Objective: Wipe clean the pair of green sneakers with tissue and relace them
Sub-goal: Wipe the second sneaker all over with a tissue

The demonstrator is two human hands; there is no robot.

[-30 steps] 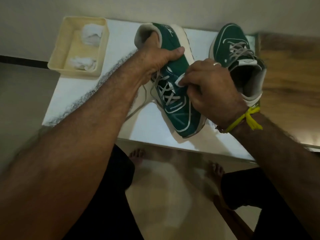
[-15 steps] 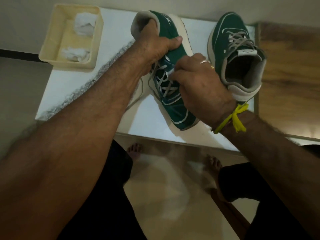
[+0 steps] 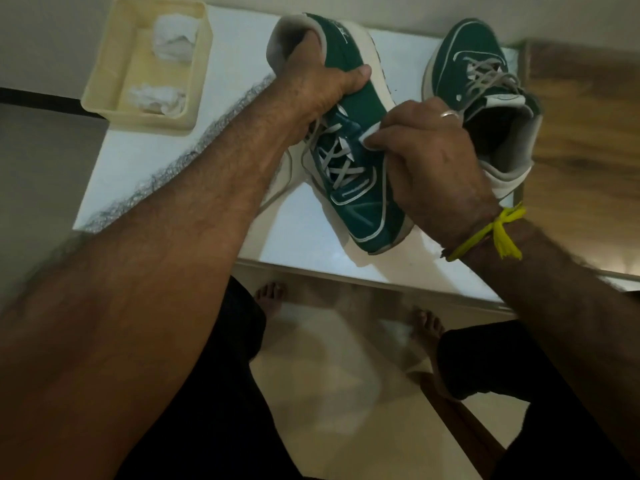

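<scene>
A green sneaker with grey laces stands tilted on the white table, toe toward me. My left hand grips its heel collar, fingers inside the opening and thumb on the green side. My right hand pinches a small white tissue and presses it against the sneaker's side beside the laces. The second green sneaker, laced, sits on the table behind my right hand, opening toward me.
A cream plastic tray at the table's far left holds two crumpled white tissues. A wooden surface adjoins the table on the right. My bare feet and dark trousers show below the near table edge.
My right hand with the tissue slid up along the sneaker's lace area and back a little. The left hand kept its grip on the heel. The view shifted slightly.
</scene>
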